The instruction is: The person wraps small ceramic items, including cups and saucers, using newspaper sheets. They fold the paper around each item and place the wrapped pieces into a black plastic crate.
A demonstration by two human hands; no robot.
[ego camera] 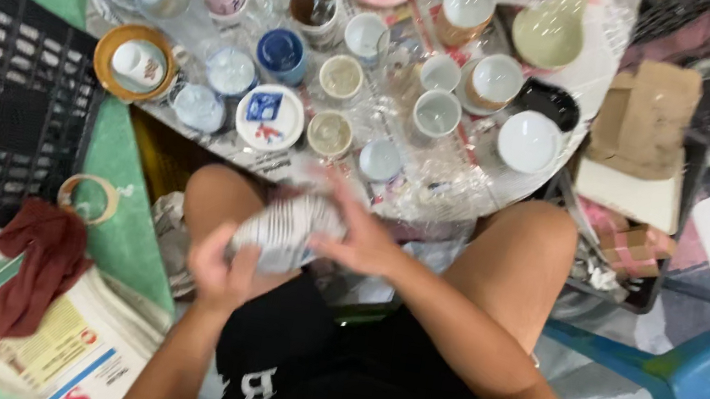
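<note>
A bundle wrapped in printed newspaper (288, 229) sits over my lap, blurred by motion. My left hand (221, 266) grips its lower left end from below. My right hand (357, 232) presses on its right side with fingers spread over the paper. What is inside the wrap is hidden. Just beyond my knees stands a round table (477, 187) covered in clear plastic, crowded with several cups, mugs and bowls.
A black plastic crate (3, 99) stands at the left, with a tape roll (88, 198), a dark red cloth (35, 268) and a newspaper stack (71, 345) below it. Cardboard boxes (641, 138) sit at the right, a blue plastic chair (699, 387) at the lower right.
</note>
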